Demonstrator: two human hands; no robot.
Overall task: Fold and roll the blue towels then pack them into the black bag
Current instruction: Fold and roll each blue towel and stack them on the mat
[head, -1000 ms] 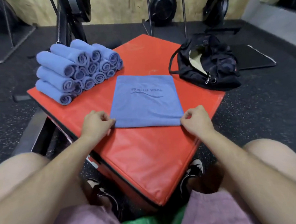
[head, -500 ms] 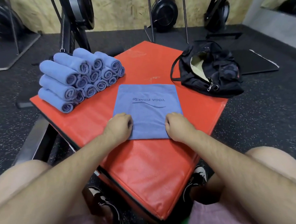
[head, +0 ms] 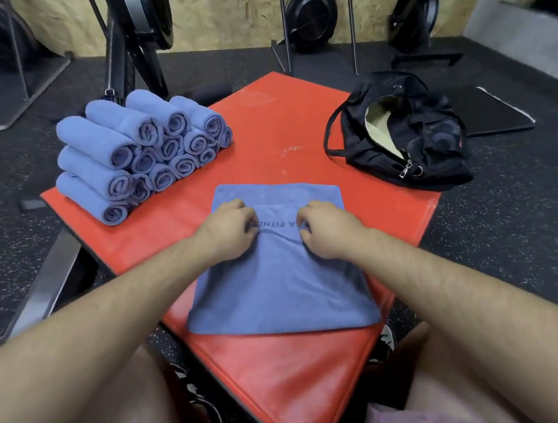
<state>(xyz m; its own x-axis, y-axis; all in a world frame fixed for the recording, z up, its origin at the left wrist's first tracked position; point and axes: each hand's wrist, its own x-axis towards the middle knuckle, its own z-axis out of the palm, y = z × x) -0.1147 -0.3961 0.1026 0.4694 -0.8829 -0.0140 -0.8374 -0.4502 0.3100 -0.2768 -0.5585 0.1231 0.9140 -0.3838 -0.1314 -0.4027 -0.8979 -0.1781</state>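
My left grip [head: 229, 229] and right grip [head: 327, 229], fingers curled, both pinch the blue towel [head: 282, 289] lying mid red table [head: 265, 120]. Rolled towels [head: 143, 151] are stacked at 10 o'clock; the black bag [head: 430, 143] sits unzipped at 2 o'clock.

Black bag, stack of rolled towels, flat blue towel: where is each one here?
black bag [head: 437, 149], head view, on its dark fabric right of the opening.
stack of rolled towels [head: 143, 157], head view, on a spiral end mid-stack.
flat blue towel [head: 282, 289], head view, on its bare near half.
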